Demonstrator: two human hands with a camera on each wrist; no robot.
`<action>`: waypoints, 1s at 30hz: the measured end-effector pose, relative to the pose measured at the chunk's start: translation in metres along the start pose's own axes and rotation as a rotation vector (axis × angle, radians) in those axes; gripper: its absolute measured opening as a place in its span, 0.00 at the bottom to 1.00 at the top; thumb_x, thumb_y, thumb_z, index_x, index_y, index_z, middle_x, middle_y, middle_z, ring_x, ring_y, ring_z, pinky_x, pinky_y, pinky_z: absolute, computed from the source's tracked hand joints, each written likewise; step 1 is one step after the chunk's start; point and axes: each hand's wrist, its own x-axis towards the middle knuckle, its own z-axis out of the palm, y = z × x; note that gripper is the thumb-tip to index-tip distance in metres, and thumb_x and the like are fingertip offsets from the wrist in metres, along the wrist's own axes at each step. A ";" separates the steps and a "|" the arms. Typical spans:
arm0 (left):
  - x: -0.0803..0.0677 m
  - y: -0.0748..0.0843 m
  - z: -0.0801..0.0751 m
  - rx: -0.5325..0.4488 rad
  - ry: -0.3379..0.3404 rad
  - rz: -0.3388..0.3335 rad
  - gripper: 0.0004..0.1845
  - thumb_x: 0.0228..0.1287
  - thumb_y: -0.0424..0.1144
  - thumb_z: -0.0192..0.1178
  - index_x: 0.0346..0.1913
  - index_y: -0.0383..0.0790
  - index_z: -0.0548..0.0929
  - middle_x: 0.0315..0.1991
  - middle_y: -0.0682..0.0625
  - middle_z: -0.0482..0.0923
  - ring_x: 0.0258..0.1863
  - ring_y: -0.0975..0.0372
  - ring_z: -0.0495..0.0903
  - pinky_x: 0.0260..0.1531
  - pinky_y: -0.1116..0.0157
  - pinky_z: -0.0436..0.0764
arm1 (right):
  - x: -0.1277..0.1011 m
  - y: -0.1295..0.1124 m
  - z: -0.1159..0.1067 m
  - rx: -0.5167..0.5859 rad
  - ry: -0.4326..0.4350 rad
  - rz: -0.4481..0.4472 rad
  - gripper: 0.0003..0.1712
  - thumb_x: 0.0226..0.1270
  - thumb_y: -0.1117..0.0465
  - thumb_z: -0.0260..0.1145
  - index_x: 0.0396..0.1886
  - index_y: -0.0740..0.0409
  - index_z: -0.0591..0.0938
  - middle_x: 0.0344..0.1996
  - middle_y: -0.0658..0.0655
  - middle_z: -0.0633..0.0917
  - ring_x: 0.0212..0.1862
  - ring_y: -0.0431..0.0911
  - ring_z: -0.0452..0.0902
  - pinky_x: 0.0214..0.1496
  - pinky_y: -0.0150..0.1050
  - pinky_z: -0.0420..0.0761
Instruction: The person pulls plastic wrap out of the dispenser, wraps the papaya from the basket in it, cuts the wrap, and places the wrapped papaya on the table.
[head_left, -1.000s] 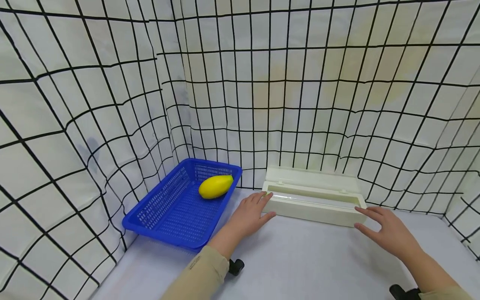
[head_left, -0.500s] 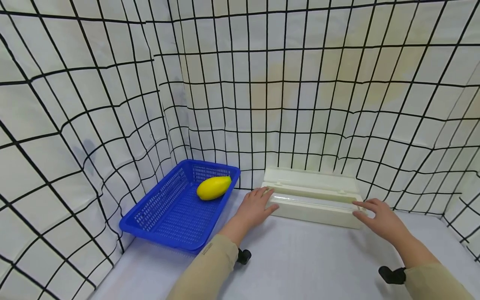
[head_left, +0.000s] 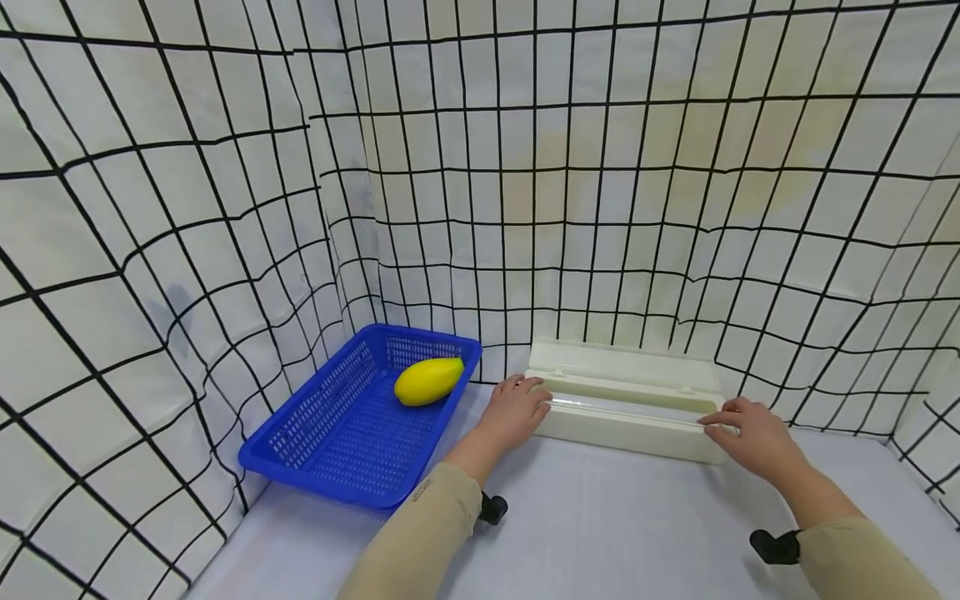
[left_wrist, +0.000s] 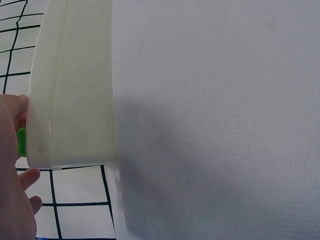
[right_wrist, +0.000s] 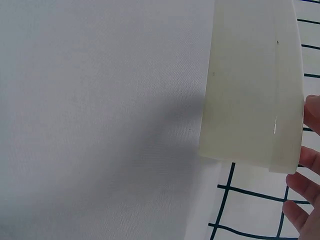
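A long cream box [head_left: 630, 421] lies across the white table with its lid [head_left: 622, 365] tipped back against the rear wall. My left hand [head_left: 519, 407] grips the box's left end, fingers over the top edge and thumb at the front. My right hand [head_left: 746, 427] holds the right end the same way. In the left wrist view the box [left_wrist: 70, 90] fills the upper left, and my left hand [left_wrist: 12, 200] wraps its end, where a small green part shows. In the right wrist view the box [right_wrist: 252, 85] is at the upper right with my fingers [right_wrist: 305, 200] behind its end.
A blue slotted basket [head_left: 315, 462] stands to the left of the box in the corner, with a yellow fruit [head_left: 428, 381] at its far end. Grid-patterned cloth walls [head_left: 225, 208] close in the left, back and right. White table surface [head_left: 615, 525] stretches in front of the box.
Both hands moved forward from beside the box's ends and closed onto them. The head view shifted slightly; the basket and the fruit stayed put.
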 end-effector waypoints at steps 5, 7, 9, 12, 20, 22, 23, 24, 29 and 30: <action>0.001 0.001 0.000 -0.044 0.003 0.008 0.18 0.80 0.50 0.44 0.59 0.56 0.82 0.70 0.55 0.67 0.73 0.51 0.58 0.70 0.48 0.57 | 0.000 -0.001 0.001 0.034 0.017 0.010 0.12 0.69 0.58 0.63 0.43 0.57 0.89 0.48 0.70 0.77 0.49 0.67 0.71 0.46 0.65 0.71; 0.003 0.000 0.000 -0.070 -0.004 0.001 0.18 0.79 0.50 0.45 0.59 0.55 0.82 0.70 0.55 0.68 0.73 0.51 0.58 0.70 0.48 0.57 | 0.000 -0.001 0.002 0.056 0.019 0.022 0.12 0.69 0.58 0.63 0.43 0.58 0.89 0.47 0.70 0.77 0.49 0.68 0.70 0.45 0.65 0.71; 0.004 -0.001 0.000 -0.107 -0.008 -0.012 0.18 0.79 0.50 0.45 0.59 0.55 0.83 0.69 0.55 0.69 0.72 0.52 0.58 0.70 0.48 0.57 | 0.001 -0.001 0.002 0.076 0.021 0.034 0.12 0.69 0.58 0.63 0.43 0.58 0.89 0.47 0.69 0.77 0.49 0.67 0.70 0.44 0.64 0.71; 0.006 -0.003 -0.002 -0.160 -0.021 -0.034 0.18 0.79 0.50 0.46 0.58 0.55 0.83 0.68 0.55 0.69 0.72 0.52 0.58 0.70 0.48 0.56 | 0.004 -0.001 0.003 0.108 0.011 0.067 0.13 0.69 0.57 0.63 0.43 0.60 0.88 0.46 0.68 0.77 0.49 0.67 0.69 0.44 0.63 0.71; 0.014 -0.002 -0.002 -0.227 -0.007 -0.086 0.17 0.77 0.51 0.49 0.55 0.53 0.86 0.63 0.54 0.75 0.70 0.50 0.60 0.69 0.48 0.57 | 0.006 0.000 0.008 0.138 0.046 0.087 0.14 0.72 0.56 0.61 0.42 0.62 0.87 0.43 0.66 0.78 0.46 0.64 0.71 0.41 0.58 0.72; 0.016 -0.001 -0.003 -0.252 0.009 -0.098 0.16 0.76 0.50 0.50 0.53 0.52 0.86 0.62 0.54 0.76 0.69 0.49 0.62 0.69 0.47 0.57 | 0.007 0.000 0.008 0.141 0.062 0.080 0.15 0.74 0.56 0.60 0.42 0.63 0.86 0.43 0.67 0.79 0.45 0.64 0.72 0.40 0.58 0.72; 0.017 -0.001 -0.003 -0.256 0.018 -0.101 0.16 0.76 0.50 0.51 0.53 0.52 0.87 0.61 0.54 0.77 0.69 0.49 0.62 0.68 0.47 0.58 | 0.007 0.000 0.008 0.146 0.068 0.079 0.15 0.74 0.57 0.59 0.42 0.63 0.86 0.43 0.68 0.79 0.45 0.64 0.72 0.41 0.58 0.72; 0.017 -0.001 -0.003 -0.262 0.026 -0.105 0.16 0.76 0.50 0.51 0.52 0.51 0.87 0.60 0.54 0.78 0.69 0.49 0.63 0.68 0.47 0.58 | 0.007 -0.001 0.008 0.151 0.072 0.079 0.15 0.75 0.57 0.58 0.42 0.64 0.85 0.44 0.68 0.79 0.46 0.64 0.72 0.41 0.59 0.72; 0.020 -0.003 0.001 -0.276 0.061 -0.109 0.15 0.75 0.50 0.52 0.51 0.51 0.87 0.58 0.55 0.79 0.68 0.49 0.64 0.68 0.47 0.58 | 0.006 -0.003 0.005 0.167 0.067 0.096 0.16 0.76 0.57 0.58 0.43 0.65 0.85 0.47 0.71 0.78 0.49 0.66 0.72 0.45 0.62 0.72; 0.020 -0.003 0.002 -0.279 0.063 -0.109 0.15 0.75 0.50 0.52 0.51 0.51 0.87 0.58 0.55 0.79 0.68 0.49 0.64 0.68 0.48 0.58 | 0.006 -0.004 0.004 0.166 0.064 0.099 0.16 0.76 0.56 0.58 0.43 0.65 0.85 0.48 0.71 0.78 0.49 0.66 0.71 0.45 0.62 0.71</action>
